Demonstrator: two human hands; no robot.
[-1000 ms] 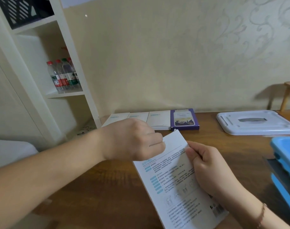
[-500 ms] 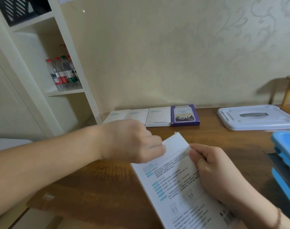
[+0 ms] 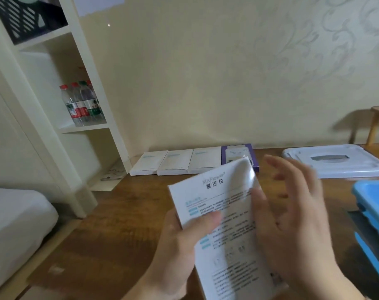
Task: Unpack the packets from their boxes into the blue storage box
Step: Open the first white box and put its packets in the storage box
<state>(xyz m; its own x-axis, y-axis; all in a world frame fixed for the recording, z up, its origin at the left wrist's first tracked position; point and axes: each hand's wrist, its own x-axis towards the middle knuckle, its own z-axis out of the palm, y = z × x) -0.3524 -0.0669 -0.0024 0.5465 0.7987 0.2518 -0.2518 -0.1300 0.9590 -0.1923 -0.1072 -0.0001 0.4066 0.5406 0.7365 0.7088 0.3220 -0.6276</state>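
Observation:
My left hand (image 3: 179,245) grips a white printed box (image 3: 225,230) by its left edge, thumb across the front. The box is lifted above the wooden table and tilted toward me. A shiny clear film (image 3: 244,176) shows loose at its top right corner. My right hand (image 3: 292,217) is blurred beside the box's right edge, fingers spread apart, thumb near the film. The blue storage box (image 3: 370,213) stands at the right edge, partly cut off. Three white boxes (image 3: 175,163) and a purple box (image 3: 252,152) lie in a row against the wall.
A white lid (image 3: 335,163) lies at the back right of the table (image 3: 110,245). A white shelf unit (image 3: 93,83) with water bottles (image 3: 80,102) stands at the left. A white cushion (image 3: 15,224) sits at the lower left, a wooden stool (image 3: 378,122) at the far right.
My left hand has shifted from the box's top corner down to its left edge. The box has risen and tilted up. My right hand has released its grip and spread its fingers.

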